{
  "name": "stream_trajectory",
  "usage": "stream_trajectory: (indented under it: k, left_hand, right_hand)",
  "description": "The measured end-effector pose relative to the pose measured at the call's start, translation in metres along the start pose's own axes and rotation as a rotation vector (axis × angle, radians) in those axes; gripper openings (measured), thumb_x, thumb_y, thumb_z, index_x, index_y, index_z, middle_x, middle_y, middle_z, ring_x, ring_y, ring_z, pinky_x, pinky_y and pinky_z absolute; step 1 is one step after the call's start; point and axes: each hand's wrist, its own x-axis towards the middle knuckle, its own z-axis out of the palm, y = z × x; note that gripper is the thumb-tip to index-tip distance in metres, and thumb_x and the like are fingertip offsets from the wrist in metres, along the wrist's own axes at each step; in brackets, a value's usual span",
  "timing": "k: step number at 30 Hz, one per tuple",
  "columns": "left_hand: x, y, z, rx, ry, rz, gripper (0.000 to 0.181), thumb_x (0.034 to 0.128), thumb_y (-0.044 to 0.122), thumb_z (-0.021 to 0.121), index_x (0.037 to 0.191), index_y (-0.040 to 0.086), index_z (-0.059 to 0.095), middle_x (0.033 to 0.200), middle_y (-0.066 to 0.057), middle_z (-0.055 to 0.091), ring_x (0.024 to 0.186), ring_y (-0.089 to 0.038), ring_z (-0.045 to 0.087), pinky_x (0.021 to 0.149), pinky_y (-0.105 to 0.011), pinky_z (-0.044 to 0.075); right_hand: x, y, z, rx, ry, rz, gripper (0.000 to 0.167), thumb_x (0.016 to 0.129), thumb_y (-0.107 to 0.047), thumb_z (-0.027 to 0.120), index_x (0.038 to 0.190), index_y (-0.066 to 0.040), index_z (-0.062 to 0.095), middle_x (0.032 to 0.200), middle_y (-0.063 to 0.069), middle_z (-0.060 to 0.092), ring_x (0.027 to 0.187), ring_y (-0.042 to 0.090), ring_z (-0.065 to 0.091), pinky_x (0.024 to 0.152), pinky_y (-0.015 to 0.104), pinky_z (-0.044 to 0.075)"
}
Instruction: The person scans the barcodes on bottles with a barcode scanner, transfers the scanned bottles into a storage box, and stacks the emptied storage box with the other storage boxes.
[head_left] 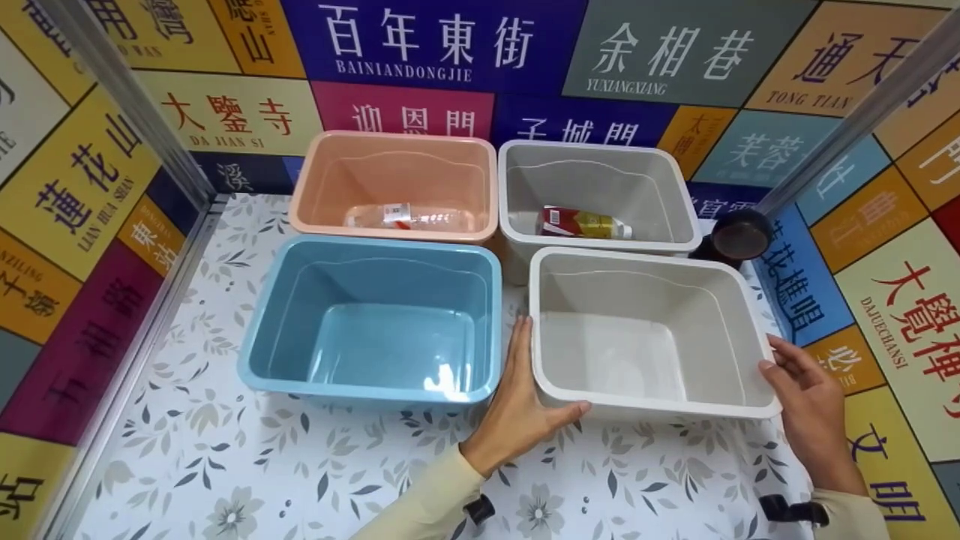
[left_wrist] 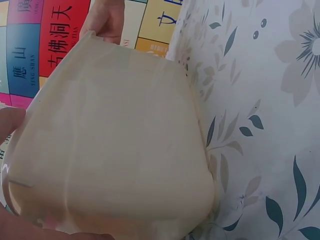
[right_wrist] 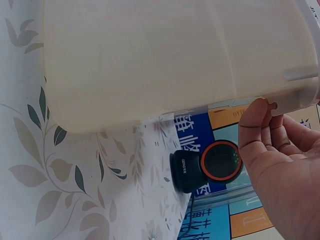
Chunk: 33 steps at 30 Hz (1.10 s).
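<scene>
A beige plastic bin (head_left: pixel 645 411) stands at the front right in the head view. My left hand (head_left: pixel 517 416) rests against its near left corner, fingers straight along the left wall and thumb stretched across the front below the rim. At the opposite end my right hand (head_left: pixel 814 405) holds the right rim with curled fingers. The right wrist view shows those fingertips (right_wrist: pixel 257 112) at the rim's edge. To the left of my left hand stands a blue bin (head_left: pixel 367 395). The bin's outer wall (left_wrist: pixel 125 135) fills much of the left wrist view.
Behind are a pink bin (head_left: pixel 300 187) with a clear plastic bottle (head_left: pixel 435 218) and a grey bin (head_left: pixel 694 217) with a red and yellow bottle (head_left: pixel 581 223) lying inside. A dark round-headed device (head_left: pixel 739 236) stands at the back right. Printed panels wall the flowered tabletop (head_left: pixel 225 427).
</scene>
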Motion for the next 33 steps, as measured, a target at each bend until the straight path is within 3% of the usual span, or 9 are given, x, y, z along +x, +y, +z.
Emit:
stream_trajectory:
  k: [6,13,18,22,26,33]
  left_hand:
    - [0.003,-0.002,-0.002,-0.044,-0.026,-0.030,0.141,0.0804,0.039,0.098,0.179,0.017,-0.001,0.184,-0.013,0.006,0.165,-0.031,0.023,0.130,-0.058,0.026]
    - [0.005,-0.004,-0.003,-0.091,-0.042,-0.050,0.146,0.0782,0.039,0.100,0.179,0.021,-0.005,0.184,-0.011,0.007,0.162,-0.030,0.030,0.130,-0.056,0.026]
    - [0.006,-0.004,-0.002,-0.119,-0.051,-0.048,0.149,0.0769,0.037,0.101,0.178,0.020,-0.006,0.184,-0.012,0.008,0.159,-0.034,0.037,0.130,-0.055,0.028]
    - [0.007,-0.004,-0.003,-0.129,-0.062,-0.054,0.150,0.0767,0.035,0.102,0.178,0.021,-0.007,0.184,-0.010,0.006,0.160,-0.032,0.035,0.130,-0.055,0.027]
    - [0.008,-0.005,-0.004,-0.128,-0.065,-0.044,0.149,0.0774,0.035,0.102,0.178,0.019,-0.007,0.185,-0.011,0.006,0.162,-0.032,0.030,0.131,-0.056,0.024]
    - [0.010,-0.007,-0.005,-0.139,-0.077,-0.042,0.150,0.0770,0.039,0.101,0.178,0.019,-0.008,0.185,-0.013,0.002,0.166,-0.030,0.021,0.133,-0.056,0.019]
  right_hand:
    - [-0.002,-0.003,-0.001,0.008,-0.053,-0.022,0.052,0.111,-0.009,0.066,0.161,-0.003,0.054,0.138,-0.002,0.069,0.116,0.008,0.072,0.090,0.023,0.060]
    - [-0.005,-0.006,-0.007,0.039,-0.172,-0.038,0.056,0.113,-0.002,0.056,0.167,-0.002,0.042,0.151,-0.001,0.063,0.129,0.011,0.068,0.099,0.025,0.058]
    - [-0.008,-0.011,-0.019,0.027,-0.358,-0.049,0.068,0.110,0.008,0.047,0.174,-0.004,0.027,0.171,-0.001,0.045,0.146,0.004,0.054,0.106,0.021,0.053]
    - [-0.009,-0.012,-0.024,0.010,-0.487,-0.034,0.090,0.102,0.018,0.052,0.178,-0.012,0.014,0.181,-0.002,0.024,0.152,-0.004,0.042,0.110,0.018,0.048]
    - [-0.008,-0.011,-0.023,0.018,-0.525,-0.019,0.105,0.094,0.024,0.059,0.179,-0.015,0.011,0.179,-0.004,0.025,0.151,0.000,0.043,0.110,0.019,0.049]
    - [-0.006,-0.008,-0.024,0.032,-0.546,-0.016,0.113,0.090,0.026,0.063,0.179,-0.017,0.008,0.180,-0.006,0.022,0.150,0.002,0.044,0.110,0.019,0.049]
